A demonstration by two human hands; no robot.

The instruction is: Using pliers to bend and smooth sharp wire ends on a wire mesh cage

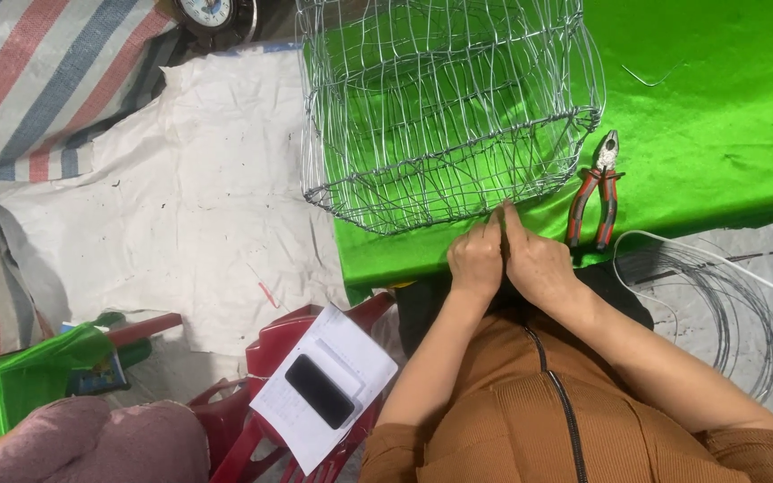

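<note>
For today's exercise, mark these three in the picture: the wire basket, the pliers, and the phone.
wire basket (pixel 445 116), head view, on its mesh side wall.
pliers (pixel 595 192), head view, on the red handles below the pivot.
phone (pixel 319 391), head view, on the middle of its dark screen.

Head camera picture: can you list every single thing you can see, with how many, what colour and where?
Wire basket: one, silver, on the green cloth, top middle.
Green cloth: one, shiny green, covering the table.
Pliers: one, red and black handles, on the cloth right of the basket.
Wire coil: one, grey, on the floor at right.
Plastic chair: one, red, bottom middle.
Paper: white sheets, on the chair.
Phone: one, black, on the paper.
White sheet: one, on the floor at left.
Striped tarp: one, red, blue and grey, top left.
Left hand: at the basket's near rim.
Right hand: beside it, at the rim.
</note>
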